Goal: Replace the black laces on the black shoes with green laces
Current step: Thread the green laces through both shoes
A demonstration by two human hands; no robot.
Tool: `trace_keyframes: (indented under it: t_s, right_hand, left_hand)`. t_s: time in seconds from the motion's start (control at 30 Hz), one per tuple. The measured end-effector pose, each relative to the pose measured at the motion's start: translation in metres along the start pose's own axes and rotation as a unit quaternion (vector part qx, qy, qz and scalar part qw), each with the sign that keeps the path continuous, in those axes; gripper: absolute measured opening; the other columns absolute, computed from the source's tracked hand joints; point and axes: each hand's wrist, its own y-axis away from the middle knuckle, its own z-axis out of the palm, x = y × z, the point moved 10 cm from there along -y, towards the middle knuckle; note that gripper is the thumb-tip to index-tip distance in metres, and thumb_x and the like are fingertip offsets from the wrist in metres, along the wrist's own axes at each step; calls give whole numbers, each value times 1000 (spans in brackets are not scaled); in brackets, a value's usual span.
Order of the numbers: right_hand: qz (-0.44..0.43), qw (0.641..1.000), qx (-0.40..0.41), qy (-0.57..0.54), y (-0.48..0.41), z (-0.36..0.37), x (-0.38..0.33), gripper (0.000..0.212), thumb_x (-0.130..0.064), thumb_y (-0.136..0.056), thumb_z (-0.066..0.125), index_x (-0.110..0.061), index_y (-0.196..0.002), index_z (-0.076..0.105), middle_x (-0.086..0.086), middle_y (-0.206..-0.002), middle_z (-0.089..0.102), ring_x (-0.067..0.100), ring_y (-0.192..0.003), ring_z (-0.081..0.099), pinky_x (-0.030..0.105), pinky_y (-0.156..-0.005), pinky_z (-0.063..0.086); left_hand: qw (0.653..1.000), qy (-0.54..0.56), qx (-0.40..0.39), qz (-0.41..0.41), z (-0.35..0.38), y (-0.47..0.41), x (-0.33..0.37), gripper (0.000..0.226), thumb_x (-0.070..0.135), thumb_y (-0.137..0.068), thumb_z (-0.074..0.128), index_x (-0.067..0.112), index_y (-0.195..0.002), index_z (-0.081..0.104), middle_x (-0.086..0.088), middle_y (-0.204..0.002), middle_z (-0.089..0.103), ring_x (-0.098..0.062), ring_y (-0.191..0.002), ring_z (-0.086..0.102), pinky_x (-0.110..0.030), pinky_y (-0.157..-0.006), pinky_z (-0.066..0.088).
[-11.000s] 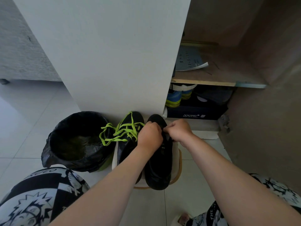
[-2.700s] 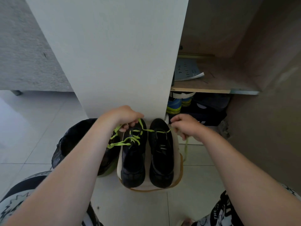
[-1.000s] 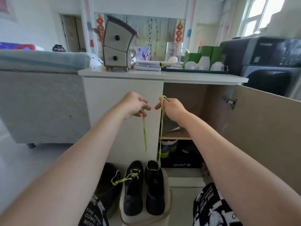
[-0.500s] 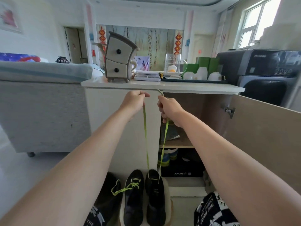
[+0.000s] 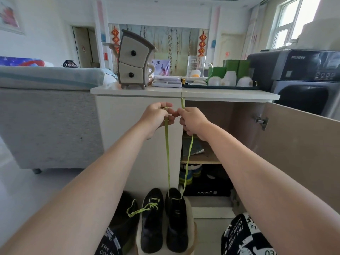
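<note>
Two black shoes on a pale stool at the white cabinet's foot, green lace stretched from one shoe up before the cabinet, left hand pinching one end, right hand gripping the other, cabinet door open, grey sofa left of it, tiled floor.

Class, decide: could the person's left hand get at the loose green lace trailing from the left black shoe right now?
Probably not yet. The left hand is up high pinching the taut green lace from the right black shoe; nothing blocks the trailing lace below, but it must let go first.
</note>
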Motion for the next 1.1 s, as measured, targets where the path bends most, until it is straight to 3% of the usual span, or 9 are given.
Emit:
trace_keyframes:
  t_s: [0.3, 0.5, 0.63, 0.73, 0.83, 0.9, 0.97, 1.03, 1.1]
  right_hand:
    - [63, 997, -24, 20, -8, 30, 77, 33, -37, -107, 40, -17, -114, 64, 9, -102, 67, 13, -50, 41, 24, -41, 32]
    - [159, 982, -65, 73, -21, 51, 181, 29, -9, -102, 34, -13, -117, 58, 10, -90, 68, 17, -52, 44, 25, -44, 33]
    - [213, 971, -62, 86, -18, 56, 237, 21, -9, -97, 35, -16, -82, 49, 5, -71, 50, 16, -49, 34, 24, -47, 23]
    - [282, 956, -60, 51, -16, 61, 286, 18, -26, -94, 41, -23, -76, 37, -1, -63, 37, 15, -50, 26, 28, -52, 16]
    - [263, 954, -83, 118, -27, 68, 314, 28, -30, -100, 34, -20, -75, 42, 2, -66, 39, 16, -51, 32, 29, -50, 24]
    - [220, 950, -117, 188, -37, 77, 325, 32, -17, -104, 34, -7, -94, 62, 8, -80, 53, 16, -62, 47, 29, -56, 35]
    - [211, 945, -147, 204, -38, 90, 334, 34, -1, -101, 38, -1, -117, 69, 10, -110, 63, 21, -95, 62, 24, -70, 40]
    - [225, 941, -167, 191, -38, 98, 352, 34, 1, -99, 44, -5, -115, 73, 8, -126, 65, 23, -119, 59, 21, -85, 39]
    - [208, 940, -175, 205, -42, 105, 360, 30, -3, -100, 45, -7, -104, 75, 11, -123, 67, 26, -116, 59, 25, -86, 40]
  left_hand:
    - [996, -87, -1, 21, 11, -3, -38, 22, 13, -103, 46, 11, -106, 67, -2, -91, 69, -12, -75, 67, -23, -74, 58]
    - [963, -244, -68, -96, 10, -13, -156, 27, 11, -99, 42, 13, -108, 68, -1, -91, 71, -15, -77, 64, -24, -68, 49]
    - [853, -492, -92, -148, -10, -15, -241, 28, 13, -89, 52, 28, -104, 70, 4, -112, 70, -23, -111, 60, -35, -94, 39]
    - [737, -643, -110, -176, -21, -12, -286, 28, 16, -89, 47, 22, -108, 67, -3, -118, 67, -28, -113, 58, -44, -99, 32]
    - [637, -724, -152, -220, -24, -2, -329, 42, 26, -94, 46, 22, -135, 52, -14, -145, 45, -36, -134, 40, -49, -105, 33]
    - [653, -714, -157, -198, -11, -4, -343, 41, 29, -95, 49, 20, -135, 53, -17, -146, 41, -37, -134, 37, -45, -101, 40]
    - [746, -624, -163, -166, 14, -8, -349, 30, 29, -94, 51, 17, -115, 68, -13, -127, 60, -33, -117, 54, -39, -92, 48]
    - [802, -533, -199, -181, 40, 2, -361, 30, 38, -91, 56, 15, -101, 73, -6, -107, 70, -27, -99, 63, -33, -84, 52]
    - [800, -500, -254, -214, 58, 17, -376, 31, 48, -85, 63, 19, -95, 70, -5, -95, 71, -24, -86, 66, -31, -77, 55]
